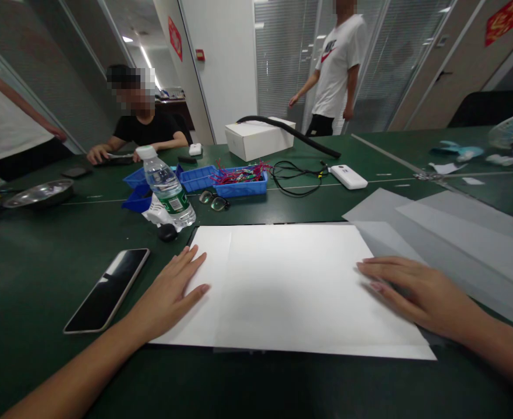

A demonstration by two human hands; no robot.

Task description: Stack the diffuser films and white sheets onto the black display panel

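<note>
Large white paper sheets (291,291) lie flat on the dark green table in front of me, with one edge showing as a vertical line on their left part. My left hand (175,288) rests on the left edge of the paper, thumb apart from the other fingers. At the right edge, my right hand (413,285) touches the paper with its fingers stretched out and holds nothing. Translucent sheets (470,244) spread out to the right, partly under my right hand and forearm. A black-screened phone (108,291) lies left of my left hand.
Beyond the paper stand a water bottle (166,186), blue bins (243,187) with bundled wires, glasses (215,201), a black cable (297,180), a white device (347,177) and a white box (260,139). A metal dish (40,193) sits far left. Other people are across the table.
</note>
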